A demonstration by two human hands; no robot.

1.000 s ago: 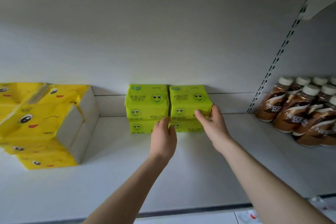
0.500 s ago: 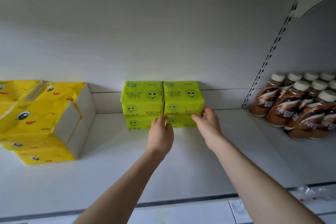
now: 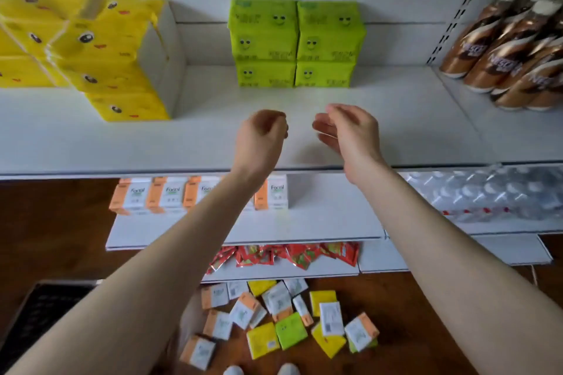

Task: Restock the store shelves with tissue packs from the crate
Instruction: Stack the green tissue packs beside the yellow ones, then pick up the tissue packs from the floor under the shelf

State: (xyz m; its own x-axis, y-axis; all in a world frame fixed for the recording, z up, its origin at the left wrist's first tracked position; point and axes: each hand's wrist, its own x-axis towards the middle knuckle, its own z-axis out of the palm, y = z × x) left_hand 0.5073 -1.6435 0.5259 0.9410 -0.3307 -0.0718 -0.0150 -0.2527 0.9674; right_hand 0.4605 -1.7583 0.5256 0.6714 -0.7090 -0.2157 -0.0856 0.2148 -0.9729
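The left hand [image 3: 262,138] and right hand [image 3: 347,132] hover empty, fingers loosely curled, over the front of the white shelf [image 3: 402,122]. They are clear of the green tissue packs [image 3: 294,42] stacked at its back. More small packs [image 3: 275,324] lie scattered on the brown floor [image 3: 58,222].

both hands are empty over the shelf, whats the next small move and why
Probably reach down to the loose packs on the floor, perhaps the green pack: the left hand and right hand both hold nothing, the green stack sits squared on the shelf, and bare shelf shows beside it.
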